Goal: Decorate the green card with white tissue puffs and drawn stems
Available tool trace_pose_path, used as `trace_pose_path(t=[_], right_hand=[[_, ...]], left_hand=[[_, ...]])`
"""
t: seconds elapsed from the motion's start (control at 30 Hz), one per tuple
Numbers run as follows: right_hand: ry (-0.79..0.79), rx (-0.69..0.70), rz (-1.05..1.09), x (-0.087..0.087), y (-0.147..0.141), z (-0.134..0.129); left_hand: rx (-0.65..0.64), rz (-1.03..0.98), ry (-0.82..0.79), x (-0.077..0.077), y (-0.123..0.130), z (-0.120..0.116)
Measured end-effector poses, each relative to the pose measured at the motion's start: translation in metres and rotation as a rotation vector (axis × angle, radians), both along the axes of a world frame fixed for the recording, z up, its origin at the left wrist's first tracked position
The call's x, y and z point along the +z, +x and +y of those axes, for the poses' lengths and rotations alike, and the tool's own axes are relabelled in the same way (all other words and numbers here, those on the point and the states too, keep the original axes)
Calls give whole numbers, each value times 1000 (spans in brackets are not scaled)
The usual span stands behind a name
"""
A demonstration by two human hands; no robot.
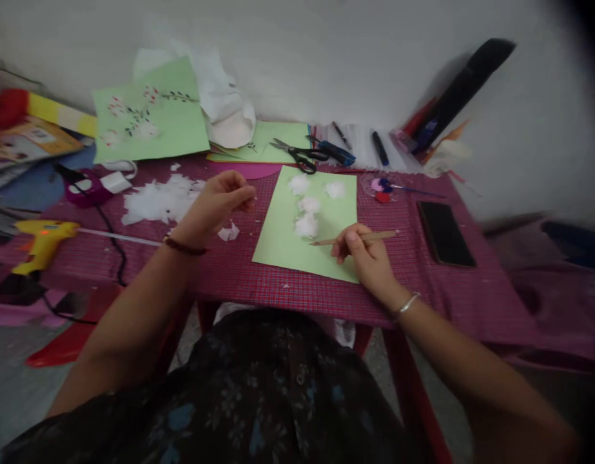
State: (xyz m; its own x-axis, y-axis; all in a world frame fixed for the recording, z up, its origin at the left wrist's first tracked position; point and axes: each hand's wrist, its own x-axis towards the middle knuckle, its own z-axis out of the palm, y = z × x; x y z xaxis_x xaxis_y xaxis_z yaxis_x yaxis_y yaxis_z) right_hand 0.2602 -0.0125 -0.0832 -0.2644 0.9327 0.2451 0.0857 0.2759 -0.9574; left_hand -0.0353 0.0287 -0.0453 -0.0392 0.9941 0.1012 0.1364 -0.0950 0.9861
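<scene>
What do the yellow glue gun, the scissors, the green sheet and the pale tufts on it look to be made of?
Yellow glue gun: probably plastic, from its evenly coloured body.
Scissors: blades look like grey metal, black handles like plastic.
Green sheet: matte paper or thin card, flat with straight edges.
Pale tufts: matte, fluffy, ragged outlines; cotton or paper, unclear.

Sheet (pixel 280 240) left of phone (pixel 446 233)
</scene>
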Motion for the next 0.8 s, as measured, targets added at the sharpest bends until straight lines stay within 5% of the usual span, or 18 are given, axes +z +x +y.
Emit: trace_pose_path(t=[0.1,0.37,0.8], right_hand=[[-127,30,94,-3,-2,7],[-194,43,134,-11,-2,14],[-200,58,96,-6,-3,12]], left_hand=[[69,189,56,11,-36,-15],[-256,628,23,-17,-57,-28],[4,142,-22,0,-37,-18]])
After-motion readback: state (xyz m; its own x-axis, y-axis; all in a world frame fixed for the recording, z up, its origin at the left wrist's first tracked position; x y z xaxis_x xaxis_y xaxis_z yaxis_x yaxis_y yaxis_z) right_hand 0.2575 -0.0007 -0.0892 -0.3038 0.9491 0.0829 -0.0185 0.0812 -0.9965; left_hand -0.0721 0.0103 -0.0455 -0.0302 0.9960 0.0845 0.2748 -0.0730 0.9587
